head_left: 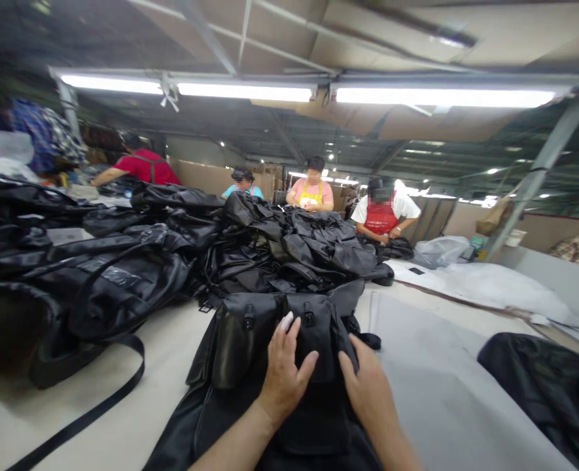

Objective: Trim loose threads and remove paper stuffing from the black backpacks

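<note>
A black leather-look bag (240,405) lies in front of me, with front pockets that carry small dark buckles (309,315). My left hand (286,366) rests on the bag between the two upper pockets, fingers stretched out and thumb apart. White wrapping covers one of its fingertips (287,320). At the right side of the bag, my right hand (368,376) has its thumb and a finger on either side of the right pocket's edge. The other fingers of that hand are mostly hidden. A short black strap (370,340) sticks out just beyond it.
More black bags (309,242) are heaped across the table (171,386), with a loose strap (97,399) at the left. A grey sheet (431,386) and another black bag (544,386) lie at right. Several people work behind, one in a red apron (382,216).
</note>
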Action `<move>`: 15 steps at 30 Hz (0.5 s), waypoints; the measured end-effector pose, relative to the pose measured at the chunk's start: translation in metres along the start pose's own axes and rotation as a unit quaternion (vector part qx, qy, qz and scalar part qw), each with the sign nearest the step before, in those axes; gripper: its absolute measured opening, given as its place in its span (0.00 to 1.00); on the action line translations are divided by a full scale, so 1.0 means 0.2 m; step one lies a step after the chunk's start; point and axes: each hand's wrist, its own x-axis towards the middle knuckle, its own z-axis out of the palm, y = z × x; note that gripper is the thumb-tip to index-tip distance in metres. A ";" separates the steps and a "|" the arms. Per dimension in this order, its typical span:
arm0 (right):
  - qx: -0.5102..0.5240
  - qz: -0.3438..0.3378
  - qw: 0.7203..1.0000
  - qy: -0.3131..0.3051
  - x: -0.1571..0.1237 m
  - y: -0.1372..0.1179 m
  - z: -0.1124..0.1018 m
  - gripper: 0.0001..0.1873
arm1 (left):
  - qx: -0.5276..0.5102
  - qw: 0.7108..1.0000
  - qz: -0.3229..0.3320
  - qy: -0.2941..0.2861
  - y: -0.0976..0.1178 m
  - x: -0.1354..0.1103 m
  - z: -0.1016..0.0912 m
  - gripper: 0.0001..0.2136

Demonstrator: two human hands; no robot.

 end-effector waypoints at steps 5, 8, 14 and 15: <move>0.025 0.121 0.989 -0.086 0.19 0.05 0.13 0.33 | 0.153 0.983 0.042 -0.091 0.00 0.02 0.07 0.40; 0.046 0.112 0.986 -0.118 0.13 0.07 0.14 0.22 | 0.176 0.975 0.062 -0.123 -0.08 -0.04 0.06 0.41; 0.144 0.046 0.972 -0.177 -0.07 0.20 0.02 0.18 | 0.087 0.982 0.105 -0.128 -0.06 -0.23 -0.11 0.35; 0.165 0.047 0.967 -0.188 -0.10 0.22 0.02 0.18 | 0.071 0.986 0.085 -0.126 -0.06 -0.25 -0.13 0.33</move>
